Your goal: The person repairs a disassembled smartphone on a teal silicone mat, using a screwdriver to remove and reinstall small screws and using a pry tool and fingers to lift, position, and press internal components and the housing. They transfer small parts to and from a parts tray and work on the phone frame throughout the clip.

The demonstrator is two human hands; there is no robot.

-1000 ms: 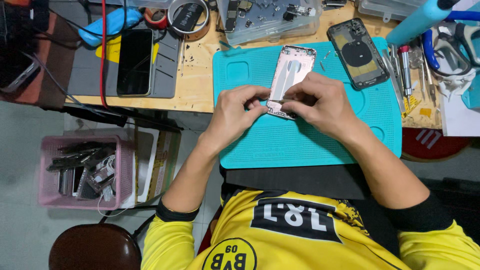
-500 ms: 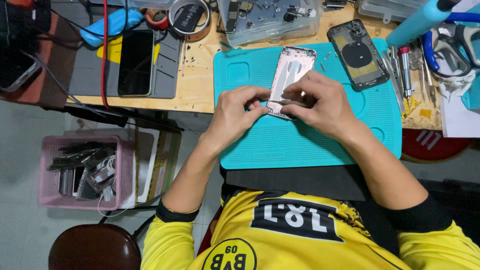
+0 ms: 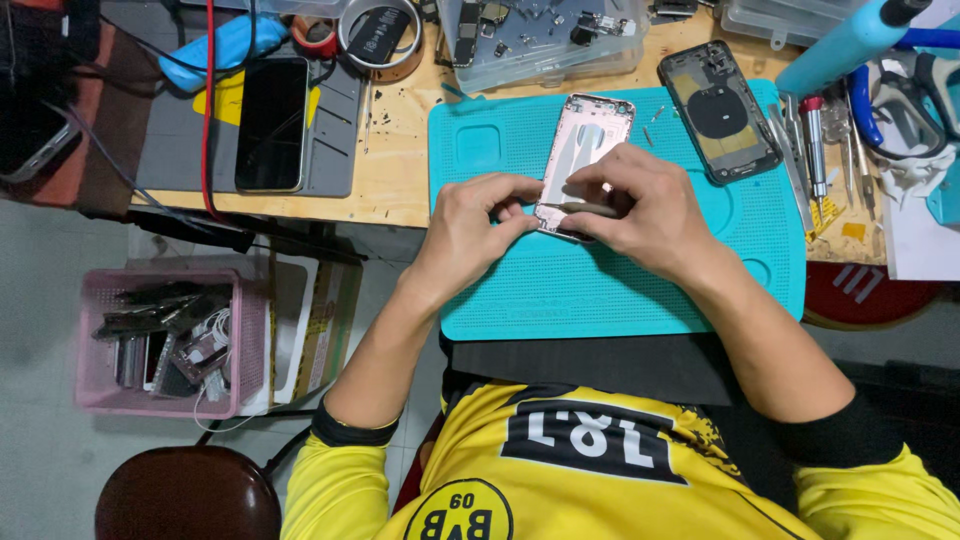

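A pink-rimmed phone housing lies open-side up on the teal work mat. My left hand grips its near left edge with fingers and thumb. My right hand rests over its near end and pinches a thin dark tool laid across the housing. A second, dark phone back with a round coil lies at the mat's far right corner.
A black phone lies on a grey mat at left beside a red cable. Tape rolls, a clear parts tray and screwdrivers line the back and right. A pink basket of parts stands below.
The hands have barely shifted; my right hand's fingers have adjusted slightly on the tool over the housing's near end.
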